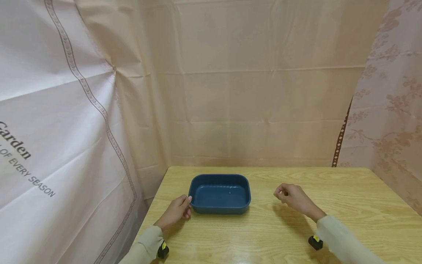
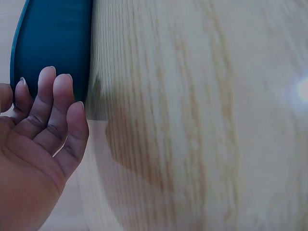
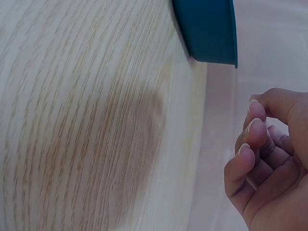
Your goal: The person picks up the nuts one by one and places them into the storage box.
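Note:
A dark blue rectangular plastic basin (image 1: pixel 220 211) with rounded corners stands upright on the wooden table. My left hand (image 1: pixel 176 211) is at its left end and pinches the rim there, thumb on the rim. In the left wrist view the other fingers (image 2: pixel 62 96) lie along the outer wall of the basin (image 2: pixel 53 38), lightly bent. To the right of the basin, apart from it, my right hand (image 1: pixel 295 198) hovers over the table. Its fingers (image 3: pixel 240 163) are loosely curled, and nothing shows between them and the thumb.
The light wood table (image 1: pixel 230 238) reaches back to a beige cloth (image 1: pixel 247 91) hung behind it. White printed cloth (image 1: pixel 66 146) hangs on the left, and floral cloth (image 1: pixel 392 110) on the right. Small drops glint on the basin's floor.

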A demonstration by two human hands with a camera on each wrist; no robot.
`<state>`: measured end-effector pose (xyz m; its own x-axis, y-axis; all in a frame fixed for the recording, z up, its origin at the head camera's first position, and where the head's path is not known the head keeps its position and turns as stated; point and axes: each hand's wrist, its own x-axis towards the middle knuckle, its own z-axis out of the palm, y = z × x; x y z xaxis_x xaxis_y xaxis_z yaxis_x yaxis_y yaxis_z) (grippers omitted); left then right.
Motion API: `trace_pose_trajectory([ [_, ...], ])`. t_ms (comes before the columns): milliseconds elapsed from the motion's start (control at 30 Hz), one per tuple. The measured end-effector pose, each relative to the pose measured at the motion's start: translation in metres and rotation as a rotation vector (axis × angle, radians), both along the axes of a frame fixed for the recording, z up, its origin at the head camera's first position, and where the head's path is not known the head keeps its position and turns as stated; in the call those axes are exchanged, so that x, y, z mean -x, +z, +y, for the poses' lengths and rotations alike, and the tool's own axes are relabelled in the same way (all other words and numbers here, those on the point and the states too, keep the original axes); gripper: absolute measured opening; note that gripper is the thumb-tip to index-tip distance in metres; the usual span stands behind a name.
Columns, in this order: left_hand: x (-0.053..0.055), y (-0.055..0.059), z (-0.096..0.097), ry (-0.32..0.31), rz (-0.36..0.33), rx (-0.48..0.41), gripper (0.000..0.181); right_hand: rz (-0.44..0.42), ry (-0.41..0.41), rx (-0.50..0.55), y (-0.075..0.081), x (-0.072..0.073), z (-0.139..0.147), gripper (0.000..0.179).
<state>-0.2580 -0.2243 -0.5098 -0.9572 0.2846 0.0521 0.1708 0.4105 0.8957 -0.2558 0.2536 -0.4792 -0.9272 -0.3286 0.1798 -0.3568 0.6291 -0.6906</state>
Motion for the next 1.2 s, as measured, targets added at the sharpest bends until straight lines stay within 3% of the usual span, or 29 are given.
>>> trace_pose_trajectory([
  [767,0.0,-0.002,0.002,0.023,-0.004,-0.022,0.044,0.028,0.038,-0.012,0.002,0.0,-0.02,0.022],
  [833,-0.004,0.004,0.004,0.02,0.001,-0.018,0.042,0.029,0.049,-0.009,0.002,0.0,-0.022,0.023],
  [1000,-0.005,0.006,0.004,0.012,-0.001,-0.022,0.041,0.022,0.056,-0.004,0.004,-0.001,-0.026,0.022],
  [1067,0.0,-0.001,0.002,0.016,-0.002,-0.02,0.044,0.023,0.057,-0.003,0.005,-0.002,-0.028,0.02],
  [1200,0.0,-0.003,0.003,0.031,0.005,0.003,0.041,0.021,0.058,-0.01,0.004,-0.001,-0.031,0.019],
])
